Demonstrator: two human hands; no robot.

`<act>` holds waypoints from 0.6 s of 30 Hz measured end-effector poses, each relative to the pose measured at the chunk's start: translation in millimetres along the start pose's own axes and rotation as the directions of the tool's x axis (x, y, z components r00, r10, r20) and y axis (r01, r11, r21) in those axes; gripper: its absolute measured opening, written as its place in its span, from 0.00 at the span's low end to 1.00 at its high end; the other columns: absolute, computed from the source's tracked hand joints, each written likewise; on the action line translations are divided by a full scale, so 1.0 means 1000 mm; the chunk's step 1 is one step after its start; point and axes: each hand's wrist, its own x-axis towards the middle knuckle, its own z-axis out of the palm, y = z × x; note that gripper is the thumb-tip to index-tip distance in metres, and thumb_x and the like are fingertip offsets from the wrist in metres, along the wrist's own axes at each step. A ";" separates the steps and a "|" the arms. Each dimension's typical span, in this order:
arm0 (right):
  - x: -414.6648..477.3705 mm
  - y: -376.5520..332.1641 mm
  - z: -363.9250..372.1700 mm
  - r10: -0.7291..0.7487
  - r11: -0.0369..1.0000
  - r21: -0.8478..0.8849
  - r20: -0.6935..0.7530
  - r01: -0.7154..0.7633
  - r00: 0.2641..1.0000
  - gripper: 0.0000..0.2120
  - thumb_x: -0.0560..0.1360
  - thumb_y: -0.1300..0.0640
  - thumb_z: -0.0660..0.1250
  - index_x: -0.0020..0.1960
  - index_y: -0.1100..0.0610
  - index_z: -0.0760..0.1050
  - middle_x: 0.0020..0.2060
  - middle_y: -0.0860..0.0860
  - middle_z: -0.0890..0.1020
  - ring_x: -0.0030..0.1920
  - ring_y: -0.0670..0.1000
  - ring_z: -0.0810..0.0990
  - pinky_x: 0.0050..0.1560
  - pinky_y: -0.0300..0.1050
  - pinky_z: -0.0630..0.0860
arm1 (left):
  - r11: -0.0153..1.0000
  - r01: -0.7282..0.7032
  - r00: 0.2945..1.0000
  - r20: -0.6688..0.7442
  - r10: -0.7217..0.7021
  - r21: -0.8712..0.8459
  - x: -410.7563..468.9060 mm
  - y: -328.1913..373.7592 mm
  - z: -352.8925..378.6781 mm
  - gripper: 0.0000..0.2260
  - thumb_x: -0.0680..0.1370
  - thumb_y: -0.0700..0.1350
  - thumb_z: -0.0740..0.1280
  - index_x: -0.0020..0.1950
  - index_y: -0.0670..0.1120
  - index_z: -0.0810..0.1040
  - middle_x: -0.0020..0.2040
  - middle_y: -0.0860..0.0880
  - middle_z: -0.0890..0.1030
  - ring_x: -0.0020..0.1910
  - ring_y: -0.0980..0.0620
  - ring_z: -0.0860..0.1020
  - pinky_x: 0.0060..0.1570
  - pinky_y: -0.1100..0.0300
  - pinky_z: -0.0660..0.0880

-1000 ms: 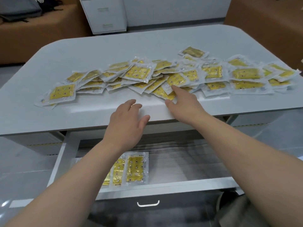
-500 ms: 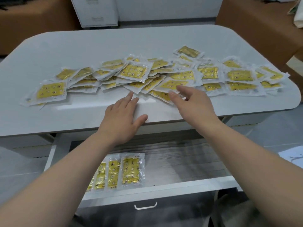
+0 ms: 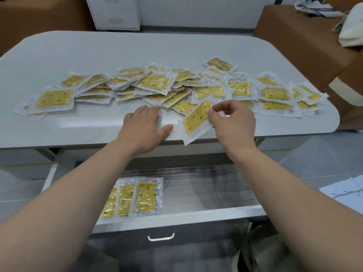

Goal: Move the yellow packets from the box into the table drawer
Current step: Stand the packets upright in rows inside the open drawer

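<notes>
1. While the right hand (image 3: 233, 122) pinches one packet (image 3: 196, 119) by its clear edge between thumb and fingertips, the packet hangs tilted over the near edge of the table (image 3: 117, 52), just beside the pile (image 3: 153, 83). I cannot tell whether its lower corner touches the edge. A light pinch at the seal probably suits something this flat and thin.
2. The left hand (image 3: 145, 128) lies flat on the table with straight fingers and holds nothing. Its fingertips are at the pile's near edge, likely to steady loose packets or brace the reach.
3. The pile sprawls in overlapping layers, so picking single packets from the near side should avoid dragging neighbours off.
4. The drawer (image 3: 176, 215) stands pulled out right below both hands, so the held packet need only come down and toward the person.
5. A row (image 3: 146, 197) of three packets lies flat at the drawer's left, so the next spot is probably just to its right.
6. No box is in view. With most packets on the table, much of the task remains.
</notes>
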 end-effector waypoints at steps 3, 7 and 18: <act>-0.005 0.005 -0.001 0.021 1.000 0.009 0.028 -0.021 0.999 0.03 0.74 0.57 0.73 0.45 0.49 0.80 0.41 0.38 0.80 0.46 0.35 0.77 0.49 0.36 0.74 | 0.999 0.013 1.000 -0.012 -0.014 -0.033 0.006 0.006 0.000 0.31 0.80 0.66 0.56 0.79 0.51 0.61 0.79 0.45 0.58 0.77 0.42 0.60 0.71 0.43 0.61; -0.007 0.014 -0.006 0.064 0.998 0.012 0.057 -0.065 0.996 0.05 0.75 0.57 0.73 0.45 0.48 0.80 0.42 0.38 0.80 0.49 0.41 0.80 0.53 0.46 0.81 | 0.998 0.010 1.000 0.022 -0.011 0.059 0.012 0.010 0.005 0.32 0.80 0.66 0.52 0.80 0.51 0.58 0.83 0.47 0.46 0.80 0.46 0.51 0.74 0.43 0.56; -0.006 0.012 0.000 0.126 0.984 0.109 0.109 -0.138 0.986 0.07 0.75 0.58 0.73 0.50 0.49 0.79 0.45 0.44 0.81 0.48 0.49 0.83 0.44 0.47 0.81 | 0.998 -0.006 1.000 0.006 0.006 0.060 0.010 0.006 0.006 0.31 0.83 0.62 0.51 0.81 0.45 0.57 0.82 0.49 0.55 0.81 0.49 0.51 0.76 0.47 0.54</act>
